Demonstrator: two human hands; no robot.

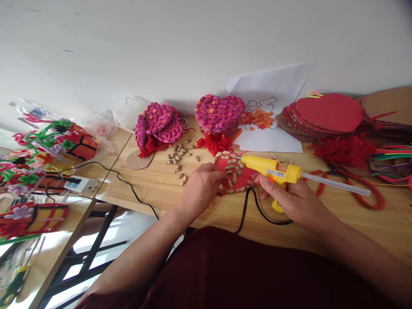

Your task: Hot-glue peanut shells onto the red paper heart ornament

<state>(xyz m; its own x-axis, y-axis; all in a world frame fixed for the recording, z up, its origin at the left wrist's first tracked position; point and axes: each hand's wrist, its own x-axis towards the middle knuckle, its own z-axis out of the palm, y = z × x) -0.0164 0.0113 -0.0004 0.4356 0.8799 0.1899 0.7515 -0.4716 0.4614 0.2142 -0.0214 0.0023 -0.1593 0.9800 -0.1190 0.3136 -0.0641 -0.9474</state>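
My right hand (289, 197) is closed round the handle of a yellow hot glue gun (260, 164), whose clear glue stick (337, 182) sticks out at the back. The gun's nozzle points left, over a red disc (246, 175) lying on the table. Several peanuts (234, 176) sit on this disc, many along its edge. At the disc's left side, my left hand (206, 182) has its fingers bent and pressed together near the peanuts. Whatever those fingertips hold, if anything, is hidden. A black cord (246, 208) loops beneath the right hand.
Loose peanuts (177, 156) lie left of my hands. Behind are pink peanut-covered pieces (219, 112) with red tassels, and white paper (273, 141) bearing orange stars. Stacked red discs (331, 112) stand right. A power strip (82, 184) and pipe-cleaner flower baskets (80, 143) are at left.
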